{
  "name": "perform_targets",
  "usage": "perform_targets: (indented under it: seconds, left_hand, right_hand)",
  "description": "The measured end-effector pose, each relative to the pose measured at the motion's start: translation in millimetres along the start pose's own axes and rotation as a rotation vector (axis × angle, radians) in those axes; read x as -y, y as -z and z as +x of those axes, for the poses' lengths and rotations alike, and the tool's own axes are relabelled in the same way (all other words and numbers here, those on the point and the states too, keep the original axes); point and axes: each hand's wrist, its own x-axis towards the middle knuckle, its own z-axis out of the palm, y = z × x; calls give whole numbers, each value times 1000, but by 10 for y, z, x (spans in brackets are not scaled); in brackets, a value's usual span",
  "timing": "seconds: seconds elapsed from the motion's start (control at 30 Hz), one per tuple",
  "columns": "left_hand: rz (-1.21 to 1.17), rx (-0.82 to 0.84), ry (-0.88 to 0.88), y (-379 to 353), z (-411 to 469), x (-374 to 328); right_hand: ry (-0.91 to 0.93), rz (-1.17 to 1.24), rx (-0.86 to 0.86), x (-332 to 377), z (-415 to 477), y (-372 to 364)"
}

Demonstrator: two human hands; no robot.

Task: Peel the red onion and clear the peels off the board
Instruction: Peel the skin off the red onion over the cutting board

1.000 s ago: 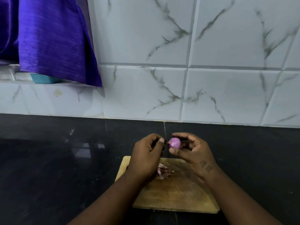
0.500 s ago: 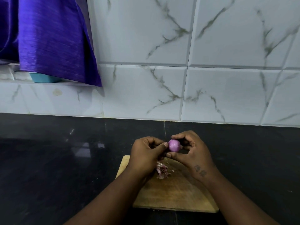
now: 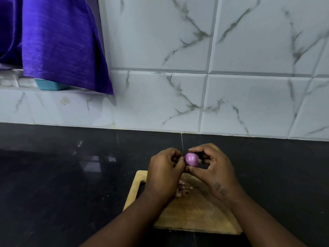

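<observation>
A small, smooth purple red onion [image 3: 191, 159] is held in the air above the far edge of the wooden cutting board [image 3: 195, 214]. My right hand [image 3: 213, 168] cradles it between thumb and fingers. My left hand [image 3: 164, 172] pinches at the onion's left end with its fingertips. A small heap of pinkish onion peels [image 3: 182, 189] lies on the board just under my hands, partly hidden by my left hand.
The board lies on a dark, glossy countertop [image 3: 62, 175] that runs to a white marble-tiled wall [image 3: 195, 68]. A purple cloth [image 3: 58, 41] hangs at the upper left over a ledge with a light blue container [image 3: 50, 85].
Both hands have closed in around the onion and turned it a little. My left fingertips now touch its left end. The peels on the board have not moved.
</observation>
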Motion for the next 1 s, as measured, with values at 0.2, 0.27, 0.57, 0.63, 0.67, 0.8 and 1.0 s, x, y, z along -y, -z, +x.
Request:
perform_targets:
  seconds: [0.2, 0.27, 0.57, 0.63, 0.67, 0.8, 1.0]
  left_hand:
    - [-20, 27, -114, 51, 46, 29]
    - [-38, 67, -135, 93, 67, 58]
    - [-325, 237, -84, 211, 106, 63]
    - [-364, 221, -46, 182, 97, 70]
    - [-385, 215, -20, 160, 92, 76]
    - [-456, 164, 33, 75, 78, 93]
    - [-446, 94, 35, 25, 67, 89]
  right_hand:
    - [-121, 195, 80, -44, 35, 113]
    - [-156, 255, 133, -43, 39, 151]
    - [-257, 411, 248, -73, 42, 224]
    - [-246, 374, 215, -83, 52, 215]
    - [-237, 355, 199, -89, 56, 209]
    - [-228, 306, 169, -122, 64, 190]
    - [-232, 284, 194, -125, 54, 169]
